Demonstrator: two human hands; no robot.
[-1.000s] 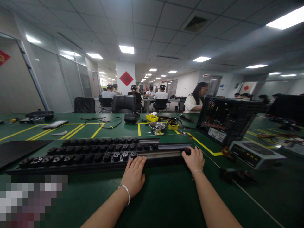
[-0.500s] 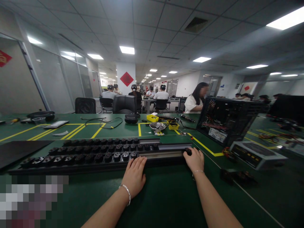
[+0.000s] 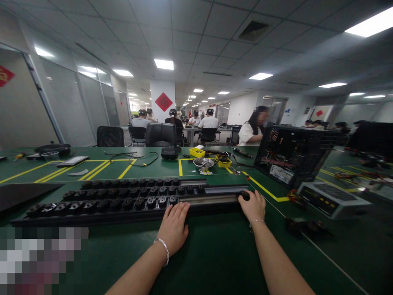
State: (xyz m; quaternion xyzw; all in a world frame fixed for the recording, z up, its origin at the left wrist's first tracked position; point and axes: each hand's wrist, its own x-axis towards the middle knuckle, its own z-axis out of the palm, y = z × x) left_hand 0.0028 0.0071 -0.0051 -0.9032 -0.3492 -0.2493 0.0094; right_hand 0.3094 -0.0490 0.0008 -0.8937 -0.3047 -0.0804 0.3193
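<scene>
Rests the left hand (image 3: 174,227), fingers extended, on the nearest black rail (image 3: 211,208), holds a small black part (image 3: 245,195) in the right hand (image 3: 254,208) at that rail's right end, and faces a metal bowl (image 3: 203,167) and an open computer case (image 3: 278,157) farther across the green table (image 3: 215,262).

Shiny metal bowl (image 3: 199,167); smooth tabletop (image 3: 215,254); black pieces (image 3: 139,203) probably plastic.

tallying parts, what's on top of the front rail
Round black parts line the left of the rail; the right hand holds a dark piece near its right end. The left hand hides what's beneath.
</scene>
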